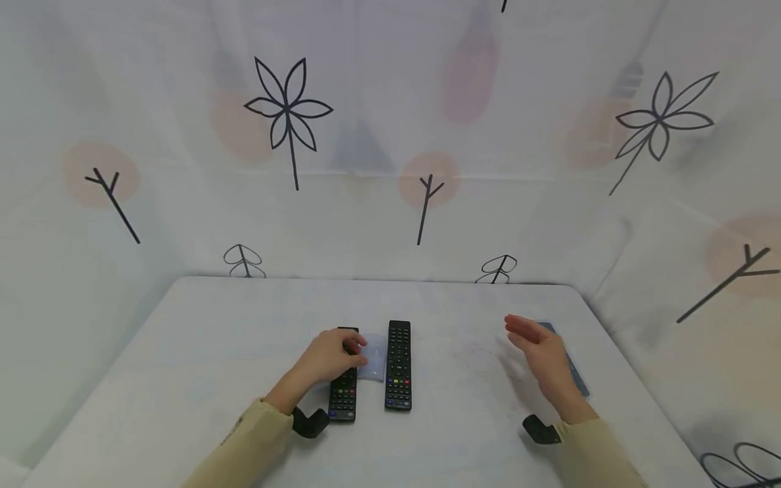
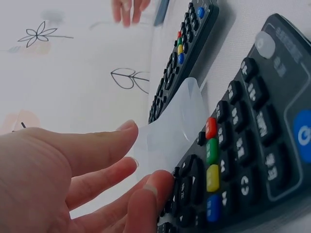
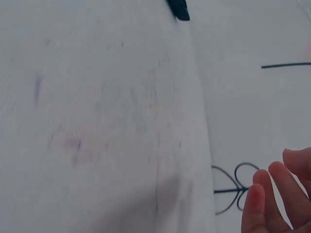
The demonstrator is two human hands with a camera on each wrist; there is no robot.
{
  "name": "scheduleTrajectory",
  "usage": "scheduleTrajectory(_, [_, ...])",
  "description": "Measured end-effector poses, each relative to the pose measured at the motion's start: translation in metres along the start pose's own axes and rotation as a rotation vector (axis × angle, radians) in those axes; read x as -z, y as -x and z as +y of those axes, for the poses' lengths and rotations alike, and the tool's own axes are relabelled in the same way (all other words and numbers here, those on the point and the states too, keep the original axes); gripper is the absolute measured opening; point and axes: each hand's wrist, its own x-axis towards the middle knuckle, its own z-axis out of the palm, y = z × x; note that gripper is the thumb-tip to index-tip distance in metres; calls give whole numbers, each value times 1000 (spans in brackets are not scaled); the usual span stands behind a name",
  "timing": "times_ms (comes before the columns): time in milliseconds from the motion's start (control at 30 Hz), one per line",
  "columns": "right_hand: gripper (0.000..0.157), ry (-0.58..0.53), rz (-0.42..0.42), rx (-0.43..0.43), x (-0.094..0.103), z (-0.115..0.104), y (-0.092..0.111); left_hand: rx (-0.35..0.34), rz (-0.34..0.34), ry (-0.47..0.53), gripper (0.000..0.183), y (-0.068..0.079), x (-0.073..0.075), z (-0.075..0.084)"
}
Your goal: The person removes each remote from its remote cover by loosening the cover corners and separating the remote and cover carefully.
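Two black remote controls lie lengthwise on the white table, the left remote [image 1: 343,403] and the right remote [image 1: 399,366]. Between them is a translucent plastic sleeve [image 1: 373,358], its edge standing up in the left wrist view. My left hand [image 1: 326,354] is over the upper part of the left remote, thumb and fingers apart and bent loosely, fingertips close to the sleeve. The left wrist view shows a gap between thumb [image 2: 104,148] and fingers, with nothing gripped. Off to the right, my right hand [image 1: 544,356] hovers above the table with extended fingers, holding nothing.
A flat blue object [image 1: 576,374] lies at the table's right side, partly hidden behind the right hand. Black wrist pieces [image 1: 310,422] show at both cuffs. A white patterned cloth [image 1: 366,217] hangs behind the table [image 1: 244,318] and at its sides.
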Motion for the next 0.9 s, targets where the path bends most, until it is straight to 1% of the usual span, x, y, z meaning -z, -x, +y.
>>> scheduleTrajectory(100, [41, 32, 47, 39, 23, 12, 7, -3, 1, 3, 26, 0, 0, 1])
scheduleTrajectory(167, [42, 82, 73, 45, 38, 20, 11, -4, 1, 5, 25, 1, 0, 1])
scheduleTrajectory(233, [44, 133, 106, 5, 51, 27, 15, -5, -1, 5, 25, 1, 0, 2])
scheduleTrajectory(300, [45, 198, 133, -49, 61, 36, 15, -7, -2, 6, 25, 2, 1, 2])
scheduleTrajectory(367, [48, 237, 146, -114, 68, 42, 15, -8, -4, 6, 25, 2, 1, 2])
scheduleTrajectory(433, [50, 256, 141, -162, 73, 47, 13, -10, -4, 8, 25, 3, 1, 2])
scheduleTrajectory(567, [55, 283, 105, -211, 75, 52, 11, -8, -7, 4, 25, 4, 1, 1])
scheduleTrajectory(767, [61, 238, 63, -290, 74, 51, 7, -5, -7, -4, 24, 4, 0, 2])
scheduleTrajectory(900, [62, 259, 52, -310, 73, 51, 4, -8, -9, -9, 25, 4, 0, 4])
